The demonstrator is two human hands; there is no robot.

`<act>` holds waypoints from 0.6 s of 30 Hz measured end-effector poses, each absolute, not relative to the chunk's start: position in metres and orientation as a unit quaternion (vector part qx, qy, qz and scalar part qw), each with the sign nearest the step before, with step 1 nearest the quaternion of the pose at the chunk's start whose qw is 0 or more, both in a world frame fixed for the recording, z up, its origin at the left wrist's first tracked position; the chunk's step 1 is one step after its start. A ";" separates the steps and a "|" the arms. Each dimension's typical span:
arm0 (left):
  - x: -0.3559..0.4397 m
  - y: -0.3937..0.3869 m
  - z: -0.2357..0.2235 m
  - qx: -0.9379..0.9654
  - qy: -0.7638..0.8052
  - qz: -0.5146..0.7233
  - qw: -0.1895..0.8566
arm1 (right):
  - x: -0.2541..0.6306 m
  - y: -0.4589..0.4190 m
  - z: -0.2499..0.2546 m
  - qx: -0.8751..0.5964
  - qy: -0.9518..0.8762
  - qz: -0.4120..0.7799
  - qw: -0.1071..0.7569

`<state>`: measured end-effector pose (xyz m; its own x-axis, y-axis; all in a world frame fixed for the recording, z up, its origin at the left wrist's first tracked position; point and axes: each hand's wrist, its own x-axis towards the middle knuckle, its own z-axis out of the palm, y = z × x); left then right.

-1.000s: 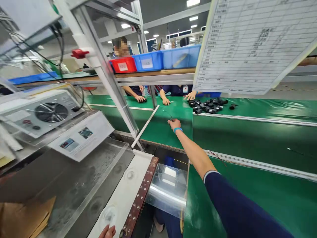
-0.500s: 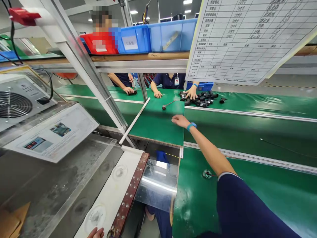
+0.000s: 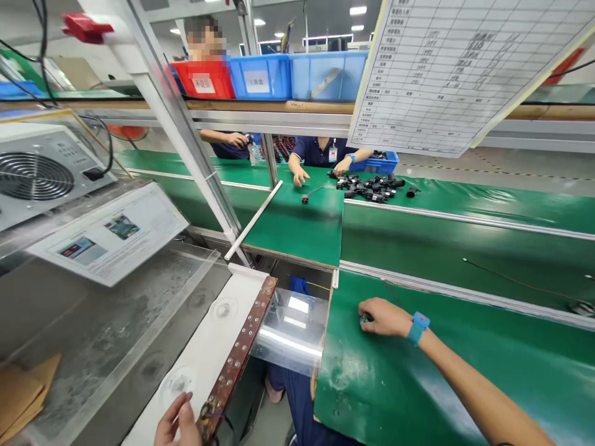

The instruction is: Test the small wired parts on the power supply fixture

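My right hand [image 3: 387, 317] rests low over the green mat, fingers closed on a small round motor part [image 3: 366, 317]. Most of that part is hidden under the fingers, and a thin wire [image 3: 393, 291] runs out behind the hand. At the bottom, my left hand [image 3: 177, 422] hovers over the white strip [image 3: 204, 347], thumb and forefinger pinched together. Whatever the pinch holds, if anything, cannot be made out. Just right of its thumb, a dark round part with wires [image 3: 207, 416] sits at the brown riveted bar [image 3: 242, 344].
Across the bench, a co-worker's hands [image 3: 344, 166] are by a pile of black parts [image 3: 372, 188]. A wired round part [image 3: 305, 199] lies on the green bridging board [image 3: 297, 235]. A white post [image 3: 171, 118] and hanging paper sheet [image 3: 427, 93] flank the view.
My right hand has come back from over the bridging board to the near mat and closed on the round part lying there. My left hand has risen further into view.
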<state>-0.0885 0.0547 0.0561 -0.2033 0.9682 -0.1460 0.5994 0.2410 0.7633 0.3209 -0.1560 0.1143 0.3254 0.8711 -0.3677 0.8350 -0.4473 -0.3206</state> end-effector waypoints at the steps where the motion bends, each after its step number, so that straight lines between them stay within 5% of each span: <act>1: -0.080 0.048 0.062 0.560 0.703 0.296 0.324 | 0.311 -0.145 0.126 -0.784 -0.556 0.266 0.075; 6: -0.025 -0.007 0.100 0.595 0.491 0.366 0.520 | 0.237 -0.072 0.182 -0.597 -0.662 0.367 0.266; 10: 0.003 -0.036 0.116 0.468 0.331 0.393 0.719 | 0.162 0.010 0.183 -0.503 -0.698 0.378 0.341; 13: -0.008 -0.043 0.112 0.358 0.332 0.408 0.772 | 0.098 0.074 0.152 -0.460 -0.756 0.327 0.331; 18: -0.063 -0.053 0.088 0.239 0.435 0.436 0.751 | 0.013 0.144 0.078 -0.451 -0.837 0.244 0.188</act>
<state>-0.0627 -0.0530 0.0883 0.2406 0.8629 -0.4445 -0.4474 0.5050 0.7381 0.0129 0.1440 0.0777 -0.5216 0.8479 0.0946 0.6638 0.4730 -0.5794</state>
